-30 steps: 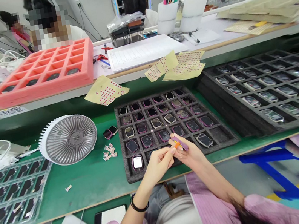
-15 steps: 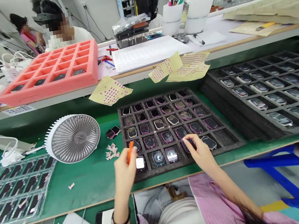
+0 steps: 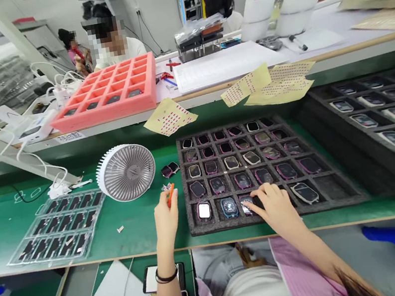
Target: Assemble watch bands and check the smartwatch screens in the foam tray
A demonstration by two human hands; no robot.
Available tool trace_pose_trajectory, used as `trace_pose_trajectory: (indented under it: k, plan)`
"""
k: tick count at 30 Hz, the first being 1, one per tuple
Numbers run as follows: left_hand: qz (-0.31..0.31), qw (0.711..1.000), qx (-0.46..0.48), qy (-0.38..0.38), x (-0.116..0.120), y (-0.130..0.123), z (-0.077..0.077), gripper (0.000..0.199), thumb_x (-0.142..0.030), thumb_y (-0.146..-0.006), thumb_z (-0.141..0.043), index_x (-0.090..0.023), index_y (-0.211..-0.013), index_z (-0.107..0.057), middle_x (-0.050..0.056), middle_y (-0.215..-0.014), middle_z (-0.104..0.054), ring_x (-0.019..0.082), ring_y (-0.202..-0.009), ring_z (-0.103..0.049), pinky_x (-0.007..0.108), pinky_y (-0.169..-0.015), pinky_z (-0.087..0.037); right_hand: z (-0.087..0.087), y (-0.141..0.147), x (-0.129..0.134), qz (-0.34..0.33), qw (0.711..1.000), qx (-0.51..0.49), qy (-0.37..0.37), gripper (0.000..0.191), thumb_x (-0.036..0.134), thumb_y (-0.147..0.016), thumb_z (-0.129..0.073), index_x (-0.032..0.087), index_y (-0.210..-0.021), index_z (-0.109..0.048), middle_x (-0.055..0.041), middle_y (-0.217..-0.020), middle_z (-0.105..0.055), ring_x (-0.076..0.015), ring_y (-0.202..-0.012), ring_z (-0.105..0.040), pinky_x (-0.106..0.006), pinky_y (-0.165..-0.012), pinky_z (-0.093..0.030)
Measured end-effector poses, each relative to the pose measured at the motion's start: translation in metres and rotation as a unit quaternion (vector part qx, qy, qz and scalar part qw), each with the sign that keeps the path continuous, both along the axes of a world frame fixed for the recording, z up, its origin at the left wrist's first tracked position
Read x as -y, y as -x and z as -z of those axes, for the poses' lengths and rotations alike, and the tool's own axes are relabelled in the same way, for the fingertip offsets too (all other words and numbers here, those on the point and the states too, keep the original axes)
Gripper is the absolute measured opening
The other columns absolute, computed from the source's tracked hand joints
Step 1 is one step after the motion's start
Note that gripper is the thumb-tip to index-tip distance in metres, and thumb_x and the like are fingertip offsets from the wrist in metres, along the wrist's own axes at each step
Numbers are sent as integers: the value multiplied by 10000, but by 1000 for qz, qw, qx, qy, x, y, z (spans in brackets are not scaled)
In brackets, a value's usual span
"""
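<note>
My left hand (image 3: 166, 219) is closed round a slim orange tool (image 3: 171, 196), its tip pointing up beside a small pile of pale tabs (image 3: 166, 187). Whether the tool is tweezers or a pen I cannot make out. A black foam tray (image 3: 211, 227) full of smartwatches lies before me. My right hand (image 3: 277, 208) reaches over its front row, thumb and forefinger on a smartwatch (image 3: 246, 209) with a lit screen, still in its slot. That hand partly hides the neighbouring slot. Left of it sit a blue-cased watch (image 3: 229, 207) and one with a white screen (image 3: 204, 211).
A white fan (image 3: 128, 172) stands left of the tray, near two loose watches (image 3: 170, 169). Further left lies a clear plastic tray (image 3: 97, 213) of dark parts. A second foam tray (image 3: 363, 140) is at right. Dotted yellow sheets (image 3: 169, 117) hang from the shelf edge, below a pink foam tray (image 3: 154, 82).
The view has swung left. My right hand has moved leftward in the front row, from a dark watch to the lit one. My left hand has moved off the tray toward the tabs.
</note>
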State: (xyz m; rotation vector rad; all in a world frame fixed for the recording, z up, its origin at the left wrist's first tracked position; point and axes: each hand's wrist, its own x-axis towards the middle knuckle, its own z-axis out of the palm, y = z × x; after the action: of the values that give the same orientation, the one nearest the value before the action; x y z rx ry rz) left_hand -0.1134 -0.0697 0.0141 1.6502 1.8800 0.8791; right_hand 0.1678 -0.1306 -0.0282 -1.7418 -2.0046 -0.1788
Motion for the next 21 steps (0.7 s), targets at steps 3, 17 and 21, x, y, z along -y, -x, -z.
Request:
trace_pose_trajectory:
  k: [3,17,21]
  plan:
    - [70,995,64,18,12,-19,-9,328,-454,-925,-399,-180,-956,-577,-19,-630,-539,127,-550,-481,218,-557,-329,3,3,-3,-24,994,-100,42,427,576,-921,-390,197,-826,-564,-84,-811,-610,-245,-773,-558,-370,-698,-408]
    - [300,900,282,143,32,-96,-12,371,-475,-936,-404,-149,-869,-568,-68,-563,-351,78,-513,-293,208,-504,-238,-49,17,-15,-99,608,-748,248,380,381,-797,-671,244,-1134,-562,13,-767,-586,-120,-544,-578,-206,-369,-365]
    - [283,908,277,139,30,-90,-13,383,-485,-932,-408,-145,-862,-570,-73,-544,-336,76,-494,-271,212,-491,-216,-50,14,-15,-118,591,-759,246,432,296,-776,-685,258,-1186,-555,-40,-952,-646,-152,-691,-633,-255,-488,-470]
